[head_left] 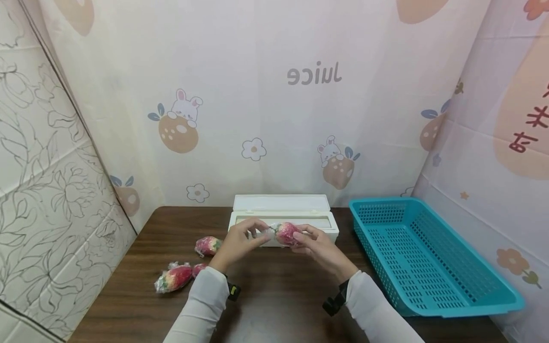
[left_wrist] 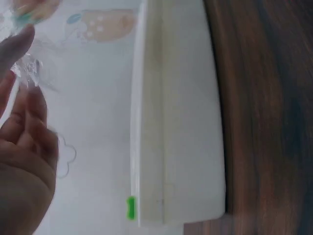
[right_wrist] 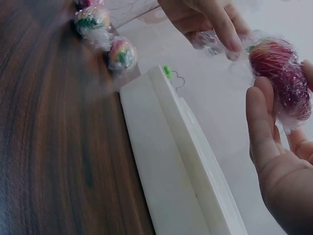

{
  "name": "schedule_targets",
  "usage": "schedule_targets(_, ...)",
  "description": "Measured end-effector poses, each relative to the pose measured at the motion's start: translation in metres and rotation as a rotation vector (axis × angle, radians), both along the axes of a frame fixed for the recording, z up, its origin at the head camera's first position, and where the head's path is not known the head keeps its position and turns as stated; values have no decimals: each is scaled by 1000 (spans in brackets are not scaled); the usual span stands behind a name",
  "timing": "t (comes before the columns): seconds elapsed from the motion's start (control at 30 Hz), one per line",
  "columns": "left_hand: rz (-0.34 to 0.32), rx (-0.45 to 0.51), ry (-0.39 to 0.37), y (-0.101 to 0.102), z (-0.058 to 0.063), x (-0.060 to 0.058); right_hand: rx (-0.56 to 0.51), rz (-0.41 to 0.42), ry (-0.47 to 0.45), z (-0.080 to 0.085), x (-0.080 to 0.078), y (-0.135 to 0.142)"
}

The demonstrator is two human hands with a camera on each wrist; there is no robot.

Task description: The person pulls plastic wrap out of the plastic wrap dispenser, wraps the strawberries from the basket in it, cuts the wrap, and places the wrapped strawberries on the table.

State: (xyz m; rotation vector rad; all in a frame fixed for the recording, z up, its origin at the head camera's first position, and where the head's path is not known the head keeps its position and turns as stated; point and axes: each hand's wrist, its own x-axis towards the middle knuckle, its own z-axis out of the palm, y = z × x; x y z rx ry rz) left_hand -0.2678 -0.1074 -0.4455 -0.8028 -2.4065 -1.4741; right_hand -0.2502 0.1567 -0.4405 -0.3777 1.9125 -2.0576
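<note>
A red and yellow fruit (head_left: 286,234) with a green tip, wrapped in clear plastic film, is held up in front of the white box. My right hand (head_left: 319,247) grips its body between thumb and fingers. In the right wrist view the wrapped fruit (right_wrist: 279,73) rests against those fingers. My left hand (head_left: 242,240) pinches the loose film at the green end. That crinkled film (left_wrist: 30,68) shows between thumb and fingers in the left wrist view. Behind both hands stands the long white film dispenser box (head_left: 280,205), its lid raised, with a green slider (left_wrist: 131,208).
Several more wrapped fruits lie on the dark wooden table (head_left: 141,309) at left, among them one fruit (head_left: 173,277) near the left forearm and another fruit (head_left: 208,246) behind it. A blue plastic basket (head_left: 433,257) stands at right. Printed curtains (head_left: 257,119) enclose the table.
</note>
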Motion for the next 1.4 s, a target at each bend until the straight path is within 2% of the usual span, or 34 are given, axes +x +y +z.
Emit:
schedule_targets(0.17, 4, 31, -79, 14, -9, 1, -11, 46, -9, -3, 2, -8)
schedule_targets(0.37, -34, 162, -230, 22, -15, 5, -40, 47, 7, -6, 2, -14)
schedule_targets(0.6, -234, 306, -392, 24, -15, 9, -35, -27, -22, -4, 2, -15)
schedule_targets(0.77, -268, 387, -525, 29, -15, 10, 49, -71, 25, -5, 5, -16)
schedule_targets(0.83, -271, 406, -554, 31, -16, 11, 76, -72, 44, -7, 6, -17)
schedule_targets(0.93, -265, 371, -555, 32, -17, 12, 95, -69, 55, -10, 5, -17)
schedule_targets(1.17, -226, 206, -516, 27, -17, 14, 189, -108, 59, -13, 7, -18)
schedule_targets(1.27, -217, 192, -524, 28, -16, 14, 194, -111, 48, -13, 7, -18)
schedule_targets(1.4, -226, 225, -547, 31, -15, 16, 175, -96, 27, -13, 6, -18)
